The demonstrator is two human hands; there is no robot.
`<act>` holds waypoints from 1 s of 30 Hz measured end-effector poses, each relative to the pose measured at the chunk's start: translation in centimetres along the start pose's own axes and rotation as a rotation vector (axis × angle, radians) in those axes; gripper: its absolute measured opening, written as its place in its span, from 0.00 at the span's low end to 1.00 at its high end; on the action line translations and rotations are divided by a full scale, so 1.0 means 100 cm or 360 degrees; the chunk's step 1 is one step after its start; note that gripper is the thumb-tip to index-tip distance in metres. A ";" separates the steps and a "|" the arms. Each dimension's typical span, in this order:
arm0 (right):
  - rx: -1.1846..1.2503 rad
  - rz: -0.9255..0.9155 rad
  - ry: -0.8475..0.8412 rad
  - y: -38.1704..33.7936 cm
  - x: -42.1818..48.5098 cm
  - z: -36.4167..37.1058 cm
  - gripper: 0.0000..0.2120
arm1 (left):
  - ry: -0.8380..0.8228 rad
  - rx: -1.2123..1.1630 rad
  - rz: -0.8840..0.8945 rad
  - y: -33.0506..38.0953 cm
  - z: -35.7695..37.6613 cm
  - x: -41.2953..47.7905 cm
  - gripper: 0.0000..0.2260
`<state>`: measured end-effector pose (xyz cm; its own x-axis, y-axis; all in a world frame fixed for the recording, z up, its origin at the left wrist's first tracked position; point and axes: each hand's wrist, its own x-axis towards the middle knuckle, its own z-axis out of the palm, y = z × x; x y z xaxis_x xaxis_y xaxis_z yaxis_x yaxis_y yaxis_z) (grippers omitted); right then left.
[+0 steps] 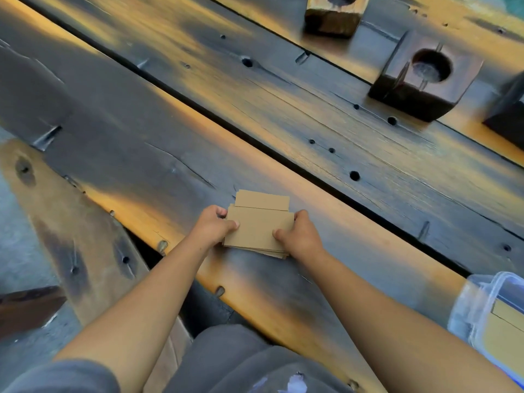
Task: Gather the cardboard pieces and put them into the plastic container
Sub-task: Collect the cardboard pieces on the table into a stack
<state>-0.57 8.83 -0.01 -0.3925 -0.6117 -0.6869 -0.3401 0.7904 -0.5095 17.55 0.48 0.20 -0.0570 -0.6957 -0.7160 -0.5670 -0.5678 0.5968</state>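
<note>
A stack of brown cardboard pieces (258,225) lies on the dark wooden table near its front edge. My left hand (213,226) grips the stack's left side, thumb on top. On the right side, my right hand (299,236) holds it the same way. One piece pokes out at the far end of the stack. The clear plastic container (479,310) with a blue-trimmed rim stands at the lower right edge, with cardboard visible inside it.
Two dark wooden blocks with round holes (425,78) (334,12) stand at the back right, a third dark block (510,114) at the right edge. A gap runs diagonally between the table planks (255,143). A wooden bench plank (73,222) lies at the left below the table.
</note>
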 end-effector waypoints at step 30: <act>0.0206 0.0255 -0.0045 0.031 -0.004 -0.006 0.23 | -0.0362 -0.0093 -0.0361 -0.004 0.022 -0.015 0.08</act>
<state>-1.93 11.50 -0.98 -0.4081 -0.4778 -0.7779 -0.1620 0.8765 -0.4534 16.02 2.77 0.26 -0.1202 -0.4362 -0.8918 -0.5385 -0.7260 0.4276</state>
